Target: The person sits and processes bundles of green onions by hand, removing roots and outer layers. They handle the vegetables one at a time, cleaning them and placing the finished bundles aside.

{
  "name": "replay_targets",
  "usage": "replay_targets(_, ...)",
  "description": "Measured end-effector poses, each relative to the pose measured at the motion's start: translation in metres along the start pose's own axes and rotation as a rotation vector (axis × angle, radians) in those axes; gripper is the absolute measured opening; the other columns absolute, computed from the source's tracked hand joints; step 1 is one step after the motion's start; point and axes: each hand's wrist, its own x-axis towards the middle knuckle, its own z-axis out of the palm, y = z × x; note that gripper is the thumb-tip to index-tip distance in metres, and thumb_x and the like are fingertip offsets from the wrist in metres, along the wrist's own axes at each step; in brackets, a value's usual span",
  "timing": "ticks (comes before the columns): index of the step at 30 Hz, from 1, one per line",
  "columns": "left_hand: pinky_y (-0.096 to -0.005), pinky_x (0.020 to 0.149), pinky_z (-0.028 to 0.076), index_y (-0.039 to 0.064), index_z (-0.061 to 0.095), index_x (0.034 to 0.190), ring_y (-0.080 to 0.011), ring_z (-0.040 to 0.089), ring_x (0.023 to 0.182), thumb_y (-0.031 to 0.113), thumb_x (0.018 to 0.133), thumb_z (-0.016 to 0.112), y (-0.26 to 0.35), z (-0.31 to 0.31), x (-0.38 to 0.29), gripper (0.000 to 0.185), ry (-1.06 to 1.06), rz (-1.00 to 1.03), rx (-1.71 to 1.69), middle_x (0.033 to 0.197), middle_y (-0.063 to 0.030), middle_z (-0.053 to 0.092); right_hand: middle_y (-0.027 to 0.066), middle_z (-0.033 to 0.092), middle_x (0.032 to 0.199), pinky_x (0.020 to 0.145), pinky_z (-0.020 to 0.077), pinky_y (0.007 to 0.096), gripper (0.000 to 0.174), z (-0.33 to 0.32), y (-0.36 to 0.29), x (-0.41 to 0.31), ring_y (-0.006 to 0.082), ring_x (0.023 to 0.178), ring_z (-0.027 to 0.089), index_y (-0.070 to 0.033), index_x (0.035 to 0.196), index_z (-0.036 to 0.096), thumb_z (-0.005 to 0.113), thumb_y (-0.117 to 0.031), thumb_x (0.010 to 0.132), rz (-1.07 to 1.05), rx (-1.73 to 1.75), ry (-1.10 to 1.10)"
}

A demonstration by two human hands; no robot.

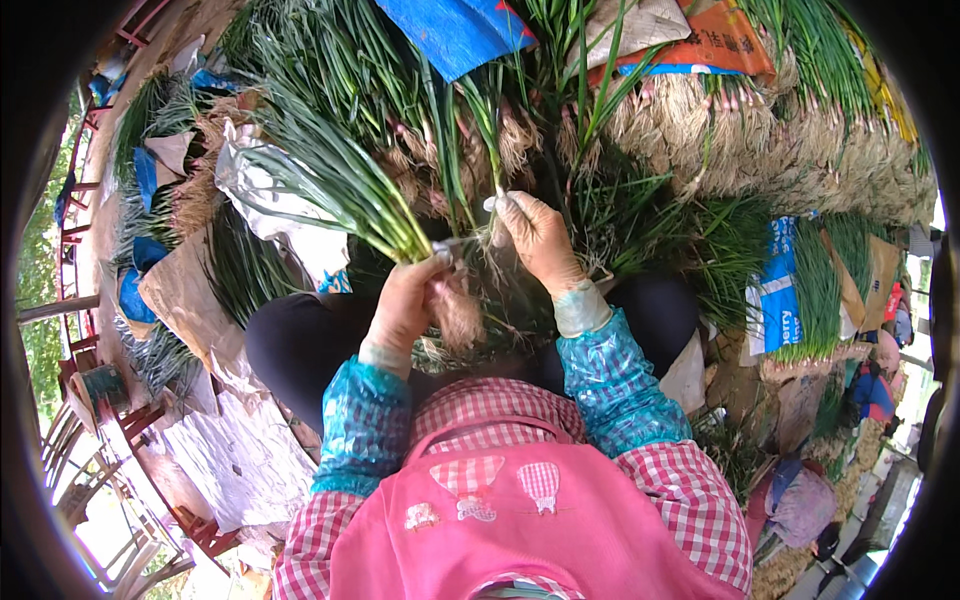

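Observation:
My left hand (409, 304), in a thin translucent glove, is closed around a bunch of green onions (367, 202). Their leaves point up and to the left, and the pale roots (457, 315) hang below my fingers. To the right, my right hand (534, 236) pinches a single green onion (487, 124) near its root end, between thumb and fingers. Fine roots dangle beneath that hand. Between my knees lie loose leaves and root scraps (502, 300), partly in shadow. Teal plastic sleeve covers reach up both forearms.
Rows of green onions with long dry roots (720, 142) are stacked ahead to the right. A blue sheet (457, 34) covers leaves at the top. White plastic (277, 195) lies left, near brown paper (202, 300). Other people (802, 502) sit at the right edge.

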Motion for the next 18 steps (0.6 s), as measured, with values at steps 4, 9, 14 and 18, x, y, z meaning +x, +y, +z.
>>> replay_targets(4,-0.0246,0.066,0.048,-0.002,0.067,0.095,-0.0123,0.061,0.072,0.013,0.088,0.063,-0.053,-0.029,0.051,0.017,0.011,0.064,0.315,0.080,-0.0055,0.065,0.0049,0.063,0.094,0.074,0.0508,0.0243,0.025,-0.007,0.032,-0.011,0.0115,0.084,0.061,0.001,0.113,0.065,0.058,-0.018,0.099,-0.220,-0.318,-0.019)
replay_targets(9,-0.0236,0.067,0.047,-0.004,0.068,0.102,-0.0126,0.061,0.072,0.010,0.087,0.061,-0.052,-0.026,0.051,0.022,0.153,0.062,0.156,0.086,-0.0060,0.069,0.0016,0.067,0.082,0.054,0.0457,0.0205,0.021,-0.047,0.032,-0.021,0.0056,0.065,0.061,-0.002,0.105,0.065,0.062,-0.021,0.096,0.350,-0.078,0.083)
replay_targets(14,-0.0258,0.069,0.049,-0.002,0.067,0.100,-0.0128,0.062,0.074,0.008,0.087,0.063,-0.021,-0.001,0.014,0.016,0.011,0.070,0.128,0.084,-0.0049,0.067,0.0144,0.067,0.080,0.060,0.0509,0.0401,0.023,0.017,0.022,-0.051,0.0286,0.068,0.066,-0.003,0.101,0.064,0.064,-0.023,0.089,-0.163,-0.697,-0.075)
replay_targets(18,-0.0233,0.059,0.045,0.002,0.066,0.088,-0.0089,0.058,0.063,0.012,0.084,0.069,-0.024,-0.010,0.006,0.011,0.136,0.121,0.238,0.073,-0.0003,0.063,0.0203,0.068,0.092,0.074,0.0523,0.0442,0.029,0.022,0.018,-0.053,0.0335,0.084,0.067,-0.003,0.105,0.065,0.066,-0.021,0.082,-0.135,-0.642,-0.204)
